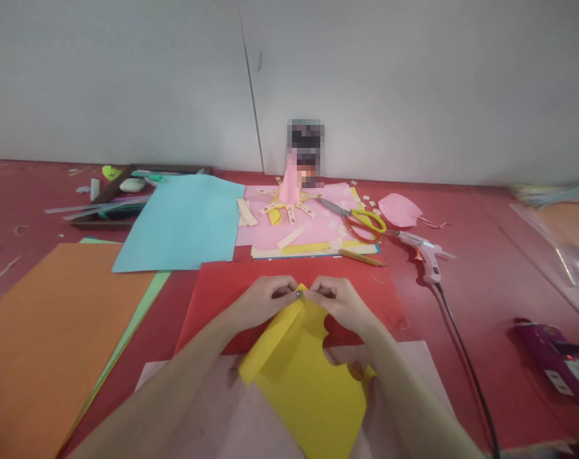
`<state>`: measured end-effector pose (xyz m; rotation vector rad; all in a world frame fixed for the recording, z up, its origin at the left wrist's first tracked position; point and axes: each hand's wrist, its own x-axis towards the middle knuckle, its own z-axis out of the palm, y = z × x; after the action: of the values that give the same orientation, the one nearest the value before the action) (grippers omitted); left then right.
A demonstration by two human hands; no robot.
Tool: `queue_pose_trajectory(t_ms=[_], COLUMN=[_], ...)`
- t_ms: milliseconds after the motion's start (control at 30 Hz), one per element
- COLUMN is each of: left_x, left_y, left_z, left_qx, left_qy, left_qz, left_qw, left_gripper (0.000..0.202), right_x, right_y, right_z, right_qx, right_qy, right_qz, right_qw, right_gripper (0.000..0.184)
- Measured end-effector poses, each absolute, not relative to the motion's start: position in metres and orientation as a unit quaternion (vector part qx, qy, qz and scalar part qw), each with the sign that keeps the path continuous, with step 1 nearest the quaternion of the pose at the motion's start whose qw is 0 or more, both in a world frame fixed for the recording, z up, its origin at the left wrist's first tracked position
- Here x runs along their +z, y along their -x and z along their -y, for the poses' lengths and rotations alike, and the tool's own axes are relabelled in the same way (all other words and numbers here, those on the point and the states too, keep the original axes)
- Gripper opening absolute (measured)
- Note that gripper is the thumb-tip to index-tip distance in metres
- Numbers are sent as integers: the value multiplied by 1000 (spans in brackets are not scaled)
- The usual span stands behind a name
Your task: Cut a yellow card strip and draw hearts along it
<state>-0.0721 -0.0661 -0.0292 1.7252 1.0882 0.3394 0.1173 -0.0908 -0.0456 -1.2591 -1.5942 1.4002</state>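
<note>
A sheet of yellow paper with a scalloped cut-out on its right side lies at the front middle, its left edge folded over. My left hand pinches the paper's far corner between thumb and fingers. From the other side, my right hand grips the same corner, close beside the left. Under both hands are a red sheet and a pale pink sheet. Beyond them stands a pink paper cone on a ring of small decorated strips.
Scissors and a brown pen lie behind the hands. A pink glue gun trails its cord right, near a purple power strip. Blue and orange sheets spread left, before a dark tray.
</note>
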Motion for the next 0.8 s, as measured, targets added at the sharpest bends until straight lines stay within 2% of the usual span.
queue_pose_trajectory(t_ms=[533, 800], left_x=[-30, -28], left_y=[74, 72], left_z=[64, 65], left_qx=[140, 160], left_qy=[-699, -708], left_qz=[-434, -433], left_qw=[551, 534], left_gripper=[27, 27], right_x=[-36, -40], right_y=[-122, -119], right_z=[92, 94], right_qx=[570, 561], right_qy=[471, 476], right_qz=[600, 606], right_qw=[306, 303], right_gripper=[22, 20])
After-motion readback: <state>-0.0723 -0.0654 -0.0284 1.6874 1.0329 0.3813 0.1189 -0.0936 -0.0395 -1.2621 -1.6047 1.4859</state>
